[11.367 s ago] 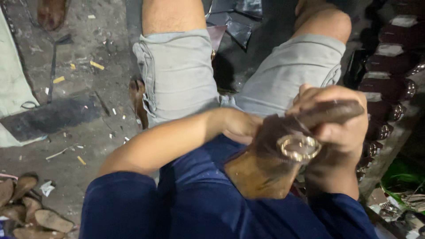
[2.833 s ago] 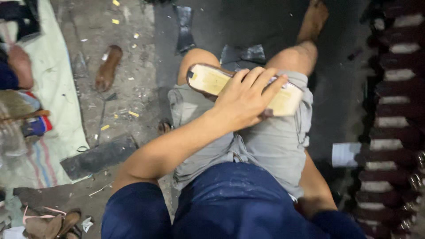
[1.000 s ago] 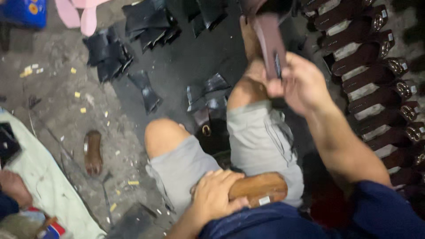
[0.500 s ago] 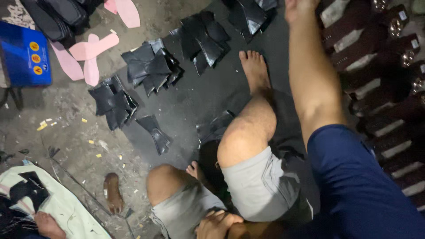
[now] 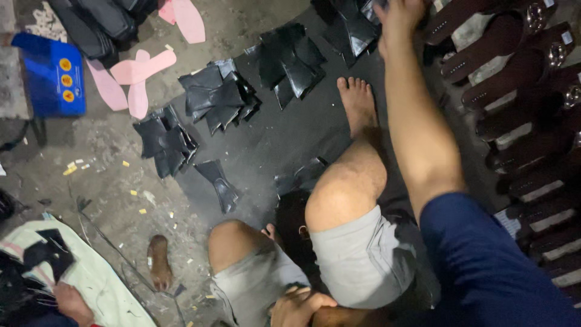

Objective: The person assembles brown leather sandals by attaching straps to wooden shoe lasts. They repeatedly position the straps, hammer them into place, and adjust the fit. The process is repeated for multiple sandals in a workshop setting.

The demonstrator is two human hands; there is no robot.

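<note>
My right hand (image 5: 400, 13) is stretched far forward to the top edge of the view. It sits between a pile of black cut pieces (image 5: 348, 27) and the nearest dark brown sandal (image 5: 455, 25) of the rows on the right. Its fingers are partly cut off by the frame, so I cannot tell whether it holds anything. My left hand (image 5: 299, 306) lies low on my lap, fingers curled over a brown sole (image 5: 342, 316) that is only partly visible. My bare foot (image 5: 358, 103) rests on the dark mat (image 5: 272, 145).
Rows of dark brown sandals with buckles (image 5: 532, 91) fill the right side. Piles of black cut pieces (image 5: 221, 97) lie on the mat. Pink insoles (image 5: 142, 66) and a blue box (image 5: 55, 75) are upper left. Another person's foot (image 5: 158, 261) and hand (image 5: 71, 301) are lower left, by a pale cloth (image 5: 100, 284).
My right arm, which held a brown sandal a second ago, has reached further forward towards the sandal rows. The view has swung forward. My left hand stays on the sole in my lap.
</note>
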